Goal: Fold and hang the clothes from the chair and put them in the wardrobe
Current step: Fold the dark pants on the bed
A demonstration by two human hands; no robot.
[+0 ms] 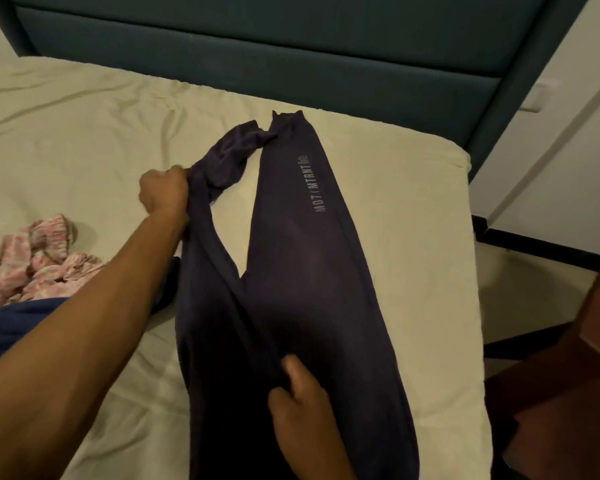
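From the head view, dark navy stretch-knit leggings (291, 271) with grey lettering lie lengthwise on the cream-sheeted bed (413, 220). The left hand (163, 194) is clenched on the bunched left leg; the right hand (300, 400) pinches cloth near the waist. The fabric looks light, limp and likely to slip, so the cuffs and waistband seem the best holds.

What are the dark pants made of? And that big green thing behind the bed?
The dark pants look like thin, stretchy knit fabric, matte: they bunch softly where the left hand grips one leg. The green headboard looks padded and cloth-covered, with a seam across it; the exact fabrics cannot be told.
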